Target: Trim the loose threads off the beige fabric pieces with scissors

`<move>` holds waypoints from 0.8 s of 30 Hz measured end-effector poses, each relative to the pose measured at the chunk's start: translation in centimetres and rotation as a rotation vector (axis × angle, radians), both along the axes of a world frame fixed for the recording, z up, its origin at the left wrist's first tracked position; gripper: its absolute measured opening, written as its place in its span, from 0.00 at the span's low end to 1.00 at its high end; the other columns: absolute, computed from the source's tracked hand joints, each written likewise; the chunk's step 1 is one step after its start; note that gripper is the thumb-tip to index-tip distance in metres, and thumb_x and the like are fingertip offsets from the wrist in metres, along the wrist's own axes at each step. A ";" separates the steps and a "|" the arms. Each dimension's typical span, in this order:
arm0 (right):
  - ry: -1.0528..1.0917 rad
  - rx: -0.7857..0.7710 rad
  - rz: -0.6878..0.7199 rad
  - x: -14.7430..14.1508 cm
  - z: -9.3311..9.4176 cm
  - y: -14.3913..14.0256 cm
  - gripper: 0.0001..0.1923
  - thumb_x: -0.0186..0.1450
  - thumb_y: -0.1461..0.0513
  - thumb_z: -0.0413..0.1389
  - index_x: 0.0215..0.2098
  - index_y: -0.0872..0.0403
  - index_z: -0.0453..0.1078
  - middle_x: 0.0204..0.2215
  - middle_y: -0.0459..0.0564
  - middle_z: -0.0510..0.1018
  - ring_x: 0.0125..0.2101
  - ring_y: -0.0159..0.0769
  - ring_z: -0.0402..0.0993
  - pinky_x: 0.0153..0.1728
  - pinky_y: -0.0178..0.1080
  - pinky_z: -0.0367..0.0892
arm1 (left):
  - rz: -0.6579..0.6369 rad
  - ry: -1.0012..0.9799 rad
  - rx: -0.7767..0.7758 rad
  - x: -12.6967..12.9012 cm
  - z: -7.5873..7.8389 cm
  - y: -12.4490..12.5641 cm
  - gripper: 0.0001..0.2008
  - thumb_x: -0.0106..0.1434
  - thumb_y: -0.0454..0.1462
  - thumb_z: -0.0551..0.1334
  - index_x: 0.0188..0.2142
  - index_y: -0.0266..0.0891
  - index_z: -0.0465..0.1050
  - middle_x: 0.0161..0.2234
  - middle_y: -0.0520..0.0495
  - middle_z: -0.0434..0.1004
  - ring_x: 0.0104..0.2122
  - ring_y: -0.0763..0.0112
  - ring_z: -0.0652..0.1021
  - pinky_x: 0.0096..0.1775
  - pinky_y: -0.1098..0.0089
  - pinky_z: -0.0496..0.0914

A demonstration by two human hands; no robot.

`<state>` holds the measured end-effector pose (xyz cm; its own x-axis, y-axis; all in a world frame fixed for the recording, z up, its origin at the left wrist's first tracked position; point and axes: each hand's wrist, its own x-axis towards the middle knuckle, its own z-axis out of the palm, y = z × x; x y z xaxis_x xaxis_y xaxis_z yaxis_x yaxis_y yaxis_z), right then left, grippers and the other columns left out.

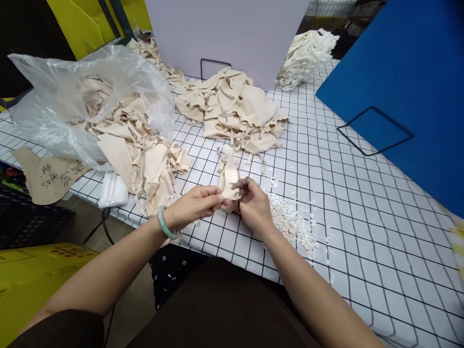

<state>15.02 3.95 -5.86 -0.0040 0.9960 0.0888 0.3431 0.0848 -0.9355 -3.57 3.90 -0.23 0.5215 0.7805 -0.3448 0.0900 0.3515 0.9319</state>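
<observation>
A: Holding a small beige fabric piece (229, 182) with both hands, you are working just inside the near edge of the table (362, 203). Your left hand (194, 207) is pinching the piece's lower left side, fingers (216, 197) clenched on the cloth.

B: And my right hand?

A: Your right hand (254, 205) is gripping a small dark tool (239, 183) against the top of the same piece; I cannot tell what kind of tool it is. The piece is standing up between your two hands, its straps trailing toward the far edge.

B: What is lying around it?

A: A scatter of pale trimmings (290, 220) is lying just beside your right hand, along the near edge. A heap of beige pieces (232, 108) is sitting farther in, toward the far edge. A clear plastic bag (87, 101) is spilling more beige pieces at the left edge, with a brown paper tag (47, 175) hanging over that edge.
</observation>
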 end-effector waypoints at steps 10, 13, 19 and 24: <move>0.710 -0.145 0.183 -6.3 3.6 0.2 0.16 0.54 0.53 0.65 0.30 0.50 0.63 0.27 0.44 0.72 0.28 0.34 0.69 0.31 0.38 0.68 | 0.308 0.201 0.784 -0.8 5.2 -2.7 0.11 0.70 0.40 0.59 0.36 0.41 0.80 0.45 0.40 0.71 0.52 0.58 0.71 0.54 0.57 0.69; 0.761 -0.236 0.216 -7.4 2.3 -2.4 0.15 0.56 0.55 0.64 0.31 0.50 0.62 0.24 0.41 0.68 0.24 0.32 0.66 0.28 0.36 0.66 | 0.407 0.052 0.677 0.0 3.6 -2.7 0.13 0.71 0.40 0.58 0.34 0.39 0.79 0.46 0.40 0.70 0.47 0.61 0.73 0.48 0.62 0.73; 0.589 -0.169 0.173 -4.7 1.2 -4.7 0.11 0.59 0.59 0.63 0.36 0.52 0.66 0.33 0.46 0.75 0.33 0.34 0.71 0.35 0.37 0.70 | 0.534 -0.255 0.260 2.4 0.5 -2.6 0.13 0.69 0.41 0.62 0.31 0.35 0.76 0.44 0.46 0.67 0.29 0.79 0.70 0.30 0.76 0.69; 0.533 -0.270 0.093 -3.2 0.3 -5.0 0.14 0.57 0.55 0.63 0.33 0.52 0.66 0.25 0.42 0.69 0.24 0.30 0.65 0.26 0.35 0.66 | 0.403 -0.331 0.202 3.8 0.4 -2.6 0.13 0.69 0.39 0.61 0.30 0.35 0.78 0.48 0.43 0.69 0.45 0.68 0.74 0.48 0.72 0.72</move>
